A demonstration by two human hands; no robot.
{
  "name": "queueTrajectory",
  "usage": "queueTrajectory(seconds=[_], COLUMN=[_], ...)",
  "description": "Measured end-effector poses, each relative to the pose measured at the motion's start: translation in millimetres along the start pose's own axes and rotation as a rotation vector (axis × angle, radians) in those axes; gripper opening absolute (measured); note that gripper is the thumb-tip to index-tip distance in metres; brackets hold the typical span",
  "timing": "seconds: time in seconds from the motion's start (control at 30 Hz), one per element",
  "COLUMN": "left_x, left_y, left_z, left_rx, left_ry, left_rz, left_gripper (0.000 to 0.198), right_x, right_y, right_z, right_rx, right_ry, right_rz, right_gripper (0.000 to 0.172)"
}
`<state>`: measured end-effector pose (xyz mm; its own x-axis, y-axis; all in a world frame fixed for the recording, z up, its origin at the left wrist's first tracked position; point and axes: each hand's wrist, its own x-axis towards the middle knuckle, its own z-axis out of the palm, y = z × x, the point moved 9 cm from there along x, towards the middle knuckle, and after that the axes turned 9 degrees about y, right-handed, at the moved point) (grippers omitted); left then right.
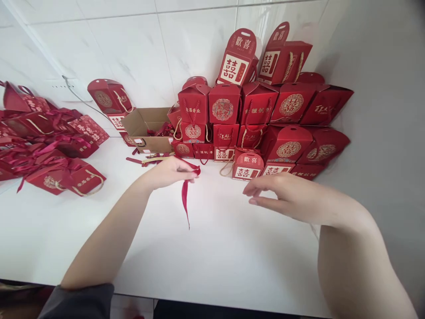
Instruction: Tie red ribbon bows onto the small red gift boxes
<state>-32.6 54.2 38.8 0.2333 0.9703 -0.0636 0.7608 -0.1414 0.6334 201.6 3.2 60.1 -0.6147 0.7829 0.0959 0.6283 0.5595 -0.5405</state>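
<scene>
A dark red ribbon (185,199) hangs from my left hand (171,172), whose fingers pinch it above the white table (212,248); one tail dangles down. My right hand (282,195) is over the table to the right, its thumb and fingers apart and nothing between them. Just beyond it stands a small red box (248,166) with a white panel, at the front of a stack of red gift boxes (222,104). Behind my left hand sits an open cardboard box (154,144) with red ribbons inside.
Many red boxes tied with ribbons (63,177) are piled at the left. A few loose strips (146,160) lie before the cardboard box. A tiled wall (119,44) runs behind, and a grey wall (381,110) bounds the right.
</scene>
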Motion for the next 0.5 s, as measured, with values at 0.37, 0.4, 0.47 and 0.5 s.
queueTrajectory(seconds=[0.37,0.4,0.47,0.5], left_x=[-12,-10,-7,-7], left_y=[96,93,87,85], left_z=[22.2,27.3,31.0,30.5], left_rx=[-0.767,-0.799,-0.85,-0.877], left_ry=[-0.102,-0.142,-0.174,-0.175], left_rz=[0.17,0.147,0.109,0.101], left_gripper=[0.036,0.037,0.037,0.037], right_x=[21,25,33,36], right_y=[-46,-42,-33,-27], right_z=[-12,-8,-1,0], right_rx=[0.517,0.568,0.687,0.763], right_ry=[0.234,0.213,0.212,0.239], right_rz=[-0.309,-0.279,-0.211,-0.179], right_gripper=[0.021,0.021,0.018,0.015])
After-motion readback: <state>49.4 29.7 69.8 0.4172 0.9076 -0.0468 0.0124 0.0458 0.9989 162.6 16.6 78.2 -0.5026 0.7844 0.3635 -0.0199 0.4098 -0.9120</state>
